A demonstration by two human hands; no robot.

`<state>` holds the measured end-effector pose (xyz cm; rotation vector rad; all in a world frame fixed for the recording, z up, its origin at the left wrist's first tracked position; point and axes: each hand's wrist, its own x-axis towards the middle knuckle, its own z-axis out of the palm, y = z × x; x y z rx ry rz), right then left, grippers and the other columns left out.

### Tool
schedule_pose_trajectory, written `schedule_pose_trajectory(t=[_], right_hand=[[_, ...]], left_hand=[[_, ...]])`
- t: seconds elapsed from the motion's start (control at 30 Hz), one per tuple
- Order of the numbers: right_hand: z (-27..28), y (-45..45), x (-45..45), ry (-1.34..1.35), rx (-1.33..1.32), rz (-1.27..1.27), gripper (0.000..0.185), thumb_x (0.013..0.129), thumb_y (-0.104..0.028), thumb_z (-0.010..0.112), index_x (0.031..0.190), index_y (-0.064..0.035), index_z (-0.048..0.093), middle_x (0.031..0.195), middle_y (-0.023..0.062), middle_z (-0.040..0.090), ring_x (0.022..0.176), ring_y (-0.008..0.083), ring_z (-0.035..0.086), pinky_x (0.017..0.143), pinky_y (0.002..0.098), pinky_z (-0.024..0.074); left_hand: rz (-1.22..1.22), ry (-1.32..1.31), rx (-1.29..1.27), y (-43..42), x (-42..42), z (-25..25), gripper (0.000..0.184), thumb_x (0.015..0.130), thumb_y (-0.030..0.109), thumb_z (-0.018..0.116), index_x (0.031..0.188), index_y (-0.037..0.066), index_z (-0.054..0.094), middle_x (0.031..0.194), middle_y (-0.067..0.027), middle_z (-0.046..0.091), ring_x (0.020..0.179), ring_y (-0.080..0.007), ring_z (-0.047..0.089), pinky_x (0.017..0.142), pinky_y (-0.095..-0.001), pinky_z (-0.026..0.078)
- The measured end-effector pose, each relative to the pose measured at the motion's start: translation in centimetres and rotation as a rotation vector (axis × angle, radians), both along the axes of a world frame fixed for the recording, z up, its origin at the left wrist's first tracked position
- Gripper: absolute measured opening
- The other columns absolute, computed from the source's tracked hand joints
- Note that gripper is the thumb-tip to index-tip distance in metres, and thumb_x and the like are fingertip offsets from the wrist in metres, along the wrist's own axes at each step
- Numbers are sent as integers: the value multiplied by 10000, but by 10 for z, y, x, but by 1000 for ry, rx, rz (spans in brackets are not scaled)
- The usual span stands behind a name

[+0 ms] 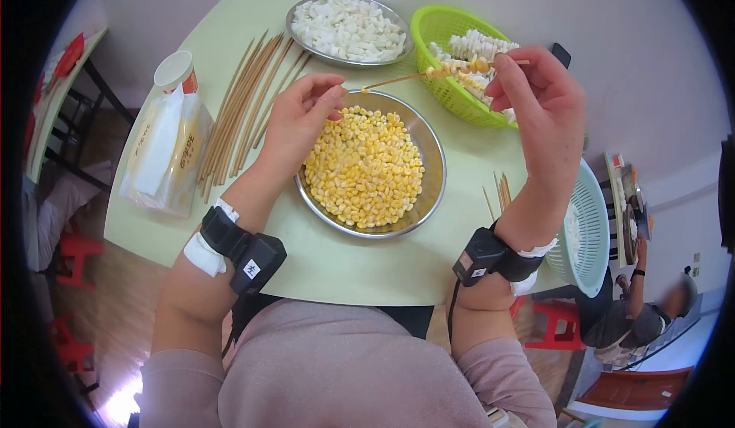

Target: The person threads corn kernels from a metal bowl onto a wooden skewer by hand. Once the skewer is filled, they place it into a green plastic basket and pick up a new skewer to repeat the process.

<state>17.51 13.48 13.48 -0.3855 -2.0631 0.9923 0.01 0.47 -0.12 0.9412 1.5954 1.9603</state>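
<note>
Right hand (536, 95) has a thin skewer (406, 79) pinched between thumb and fingers, with a bit of the stick poking out past the grip. There's a run of kernels (452, 70) on it next to those fingers, then bare stick, then one kernel at the tip, right by the left hand (306, 118). Left thumb and fingertips are almost together; can't tell if there's anything in there.

Below and between the hands is the steel bowl (432, 164) of corn (367, 171), and the left hand covers a bit of its rim.

It's pretty crowded around that. Beyond the hands, between them, there's a plate (348, 60) of white pieces (348, 28). The green basket (450, 97) with white chunks (475, 44) sits just behind the right hand, so hand and skewer block part of it. A black phone (561, 55) peeks out behind that hand too.

Left of the left hand: a spread of sticks (245, 114), then a tissue pack (172, 152) and a paper cup (176, 72). Right forearm hides some of the blue basket (593, 221), and a few spare sticks (501, 191) lie just left of it. Both forearms wear black boxes (260, 263). Off past the right elbow there's a red stool (555, 325) and another person (639, 317).
</note>
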Motion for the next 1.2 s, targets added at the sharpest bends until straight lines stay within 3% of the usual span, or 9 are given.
schedule_pose_trajectory(t=[0.27, 0.47, 0.87, 1.2], right_hand=[[6, 8, 11, 95, -113, 88, 108, 828, -76, 580, 860, 27, 582, 670, 53, 598, 578, 79, 552, 535, 183, 440], [5, 9, 9, 106, -132, 121, 109, 828, -86, 585, 860, 19, 585, 663, 51, 597, 572, 78, 549, 535, 183, 439], [5, -5, 5, 98, -104, 83, 125, 825, -112, 608, 800, 10, 603, 593, 13, 566, 508, 47, 513, 472, 169, 396], [6, -7, 2, 197, -97, 41, 139, 833, -123, 605, 806, 12, 596, 603, 22, 571, 509, 54, 511, 471, 173, 388]], left_hand=[[-269, -517, 239, -6, -3, 10, 265, 867, 146, 547, 1096, 15, 525, 980, -87, 588, 871, -128, 575, 762, -222, 491], [-308, -658, 448, -6, -11, 0, 211, 859, 93, 545, 1055, 17, 531, 966, -82, 577, 851, -124, 572, 725, -197, 505], [-345, -702, 565, -12, -17, 5, 181, 846, 87, 562, 1010, 25, 516, 963, -75, 542, 812, -100, 531, 717, -181, 493], [-338, -614, 443, -12, -19, 7, 177, 830, 90, 585, 976, 7, 530, 928, -74, 547, 791, -86, 543, 697, -162, 495]])
